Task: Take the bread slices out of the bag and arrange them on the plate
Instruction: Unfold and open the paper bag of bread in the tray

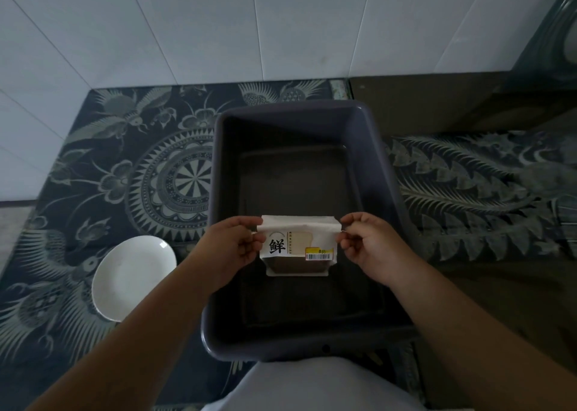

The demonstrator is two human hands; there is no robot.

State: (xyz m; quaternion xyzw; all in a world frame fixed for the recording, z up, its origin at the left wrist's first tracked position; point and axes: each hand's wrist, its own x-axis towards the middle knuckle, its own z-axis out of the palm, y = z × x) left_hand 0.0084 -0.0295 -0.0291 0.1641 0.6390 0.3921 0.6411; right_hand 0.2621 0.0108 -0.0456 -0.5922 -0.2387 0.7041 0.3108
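Note:
A white bread bag (299, 243) with a black printed character, a small clear window and a yellow barcode label is held upright over the grey tub. My left hand (232, 248) pinches the bag's top left corner. My right hand (368, 245) pinches its top right corner. The bag's top edge looks sealed and stretched between the two hands. Bread shows faintly through the window. A white round plate (132, 276) lies bare on the patterned cloth, to the left of the tub and below my left forearm.
A deep grey rectangular tub (215, 167) stands in the middle of the table with nothing else in it. A dark cloth (125, 160) with bird and mandala patterns covers the table. White tiled wall (218, 20) rises behind. A dark appliance (555, 35) sits at the far right.

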